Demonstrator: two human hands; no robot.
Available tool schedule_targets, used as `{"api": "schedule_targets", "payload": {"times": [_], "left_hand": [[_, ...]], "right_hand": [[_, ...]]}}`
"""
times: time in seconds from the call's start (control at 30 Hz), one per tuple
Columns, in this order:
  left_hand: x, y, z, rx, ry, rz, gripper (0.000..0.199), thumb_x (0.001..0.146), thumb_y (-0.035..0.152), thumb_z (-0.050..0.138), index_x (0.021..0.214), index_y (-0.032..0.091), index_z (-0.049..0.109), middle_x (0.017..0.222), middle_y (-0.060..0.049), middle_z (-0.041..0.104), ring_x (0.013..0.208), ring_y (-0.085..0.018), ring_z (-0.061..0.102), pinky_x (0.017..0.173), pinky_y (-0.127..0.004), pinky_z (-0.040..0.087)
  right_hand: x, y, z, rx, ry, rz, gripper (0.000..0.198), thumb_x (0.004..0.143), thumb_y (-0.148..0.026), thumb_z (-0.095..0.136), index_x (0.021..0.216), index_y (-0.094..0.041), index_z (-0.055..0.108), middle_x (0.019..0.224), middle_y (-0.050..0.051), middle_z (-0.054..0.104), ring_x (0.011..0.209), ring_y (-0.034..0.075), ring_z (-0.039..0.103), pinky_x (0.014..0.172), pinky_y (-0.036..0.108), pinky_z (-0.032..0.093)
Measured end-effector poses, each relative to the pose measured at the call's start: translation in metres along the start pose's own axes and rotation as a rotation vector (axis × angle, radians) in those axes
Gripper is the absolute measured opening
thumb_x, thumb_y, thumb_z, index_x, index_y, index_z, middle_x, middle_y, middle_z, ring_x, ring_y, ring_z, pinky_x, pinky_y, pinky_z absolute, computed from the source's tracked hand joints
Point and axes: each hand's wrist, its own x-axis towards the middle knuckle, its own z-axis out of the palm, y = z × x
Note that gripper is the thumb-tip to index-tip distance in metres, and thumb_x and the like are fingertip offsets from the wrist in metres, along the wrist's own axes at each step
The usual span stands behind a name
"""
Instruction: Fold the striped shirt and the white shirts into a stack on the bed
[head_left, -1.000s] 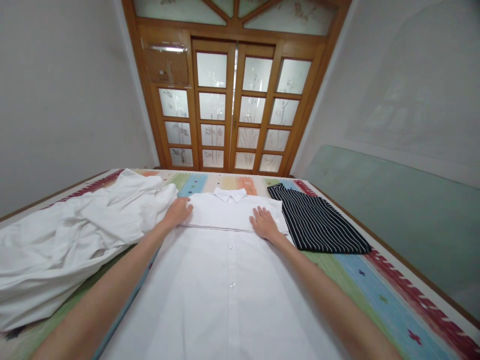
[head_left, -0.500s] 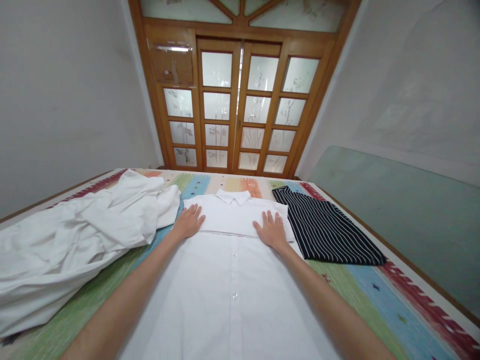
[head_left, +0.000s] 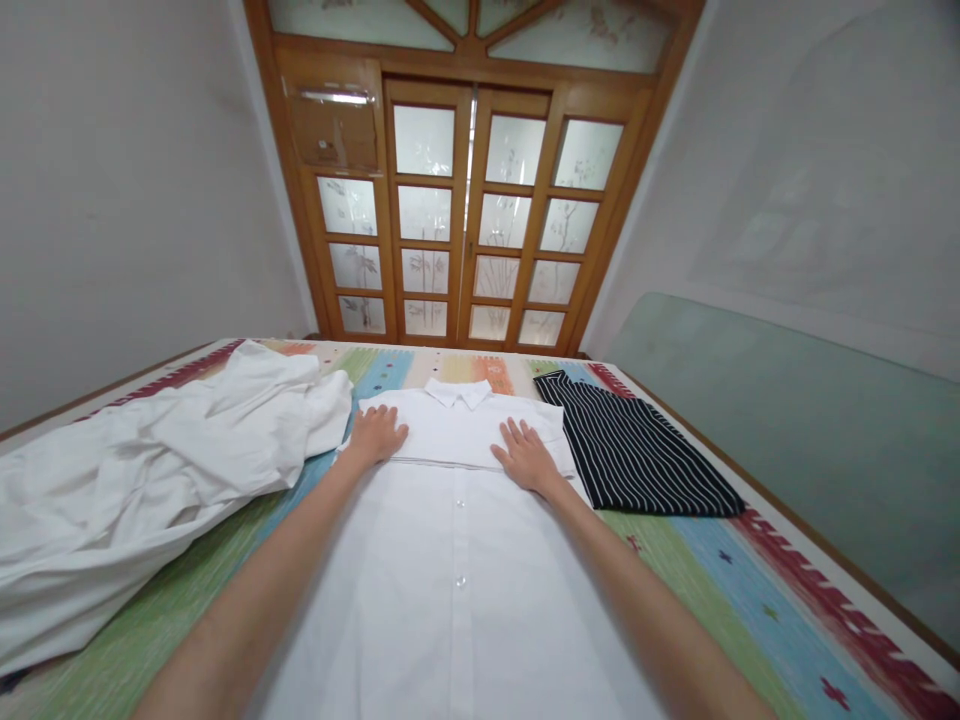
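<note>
A white button-up shirt (head_left: 459,540) lies front up on the bed, its collar at the far end and two of its buttons showing. Across its upper part, just below the collar, sits a folded band of white cloth (head_left: 450,435). My left hand (head_left: 377,436) rests on the band's left end, thumb apart and fingers slightly bent. On the band's right part my right hand (head_left: 527,455) lies flat with its fingers spread. Neither hand grips the cloth.
A crumpled white garment (head_left: 165,450) is heaped at the left. Folded black-and-white striped clothing (head_left: 637,440) lies right of the shirt. Beneath is a colourful striped bedspread (head_left: 675,560). A pale green headboard-like panel (head_left: 787,410) stands at the right, wooden glazed doors (head_left: 463,220) beyond.
My left hand's fingers have drawn in a little at the band's left end. My right hand stays flat on the cloth, its fingers slightly shifted. The camera view has moved slightly.
</note>
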Motion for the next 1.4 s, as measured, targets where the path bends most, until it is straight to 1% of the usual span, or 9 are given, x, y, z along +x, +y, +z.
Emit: {"api": "schedule_targets", "payload": {"times": [0.17,0.37,0.53,0.63,0.73,0.87,1.0,1.2,1.4], "left_hand": [[0.021,-0.006,0.002,-0.042,0.094,-0.077,0.039,0.089,0.028,0.038,0.111,0.007,0.063,0.119,-0.022,0.064,0.116,-0.033,0.057,0.096,-0.045,0.042],[0.042,-0.032,0.012,-0.15,0.084,-0.145,0.041,0.089,0.023,0.034,0.118,0.01,0.062,0.123,-0.019,0.065,0.116,-0.032,0.057,0.097,-0.046,0.043],[0.055,-0.053,0.007,-0.167,0.08,-0.091,0.035,0.086,0.02,0.038,0.097,0.01,0.07,0.105,-0.021,0.07,0.114,-0.032,0.059,0.104,-0.046,0.036],[0.06,-0.066,0.004,-0.209,0.041,-0.098,0.03,0.084,0.021,0.041,0.085,0.015,0.07,0.098,-0.018,0.072,0.105,-0.03,0.064,0.099,-0.04,0.041],[0.064,-0.077,0.002,-0.261,-0.001,-0.133,0.029,0.084,0.023,0.041,0.085,0.017,0.069,0.093,-0.014,0.074,0.095,-0.027,0.067,0.089,-0.034,0.047],[0.071,-0.086,-0.003,-0.322,-0.025,-0.185,0.032,0.084,0.023,0.038,0.092,0.016,0.069,0.093,-0.011,0.074,0.09,-0.023,0.068,0.082,-0.03,0.049],[0.074,-0.088,-0.006,-0.364,-0.041,-0.204,0.032,0.083,0.028,0.041,0.091,0.016,0.069,0.093,-0.01,0.074,0.088,-0.023,0.067,0.076,-0.028,0.05],[0.071,-0.087,-0.01,-0.398,-0.09,-0.197,0.033,0.081,0.042,0.046,0.069,0.018,0.066,0.071,-0.007,0.07,0.077,-0.023,0.066,0.069,-0.028,0.047],[0.074,-0.088,-0.013,-0.322,-0.105,-0.23,0.032,0.081,0.033,0.043,0.063,0.017,0.063,0.077,-0.01,0.072,0.078,-0.022,0.066,0.065,-0.027,0.046]], "right_hand": [[-0.001,-0.002,-0.003,-0.014,-0.007,0.009,0.069,0.099,-0.051,0.022,0.153,-0.008,0.027,0.16,0.015,0.02,0.148,0.032,0.015,0.119,0.045,0.012],[0.0,-0.002,-0.004,0.001,-0.011,0.018,0.068,0.099,-0.051,0.022,0.153,-0.01,0.028,0.16,0.013,0.021,0.148,0.031,0.015,0.119,0.044,0.012],[0.001,0.0,-0.005,0.043,-0.026,0.023,0.067,0.099,-0.051,0.024,0.152,-0.011,0.031,0.16,0.013,0.021,0.148,0.031,0.015,0.119,0.043,0.011],[0.002,0.001,-0.008,0.068,-0.04,0.038,0.064,0.1,-0.05,0.023,0.152,-0.014,0.033,0.16,0.012,0.023,0.148,0.03,0.017,0.119,0.044,0.011],[0.003,0.003,-0.011,0.073,-0.04,0.048,0.06,0.101,-0.045,0.02,0.15,-0.014,0.036,0.159,0.012,0.026,0.148,0.031,0.019,0.118,0.045,0.012],[0.009,0.01,-0.019,0.028,0.0,0.051,0.054,0.102,-0.038,0.025,0.144,-0.012,0.044,0.154,0.016,0.037,0.143,0.029,0.032,0.116,0.045,0.018],[0.021,0.026,-0.032,-0.087,0.023,0.034,0.041,0.1,-0.028,0.03,0.12,-0.01,0.061,0.126,0.019,0.062,0.122,0.027,0.053,0.107,0.039,0.03],[0.044,0.056,-0.05,-0.134,-0.087,0.058,0.03,0.094,-0.028,0.044,0.108,-0.014,0.066,0.113,0.015,0.068,0.108,0.026,0.061,0.09,0.033,0.04],[0.064,0.075,-0.052,-0.077,-0.168,0.056,0.026,0.095,-0.024,0.044,0.104,-0.015,0.066,0.108,0.013,0.071,0.101,0.023,0.065,0.08,0.027,0.04]]}}
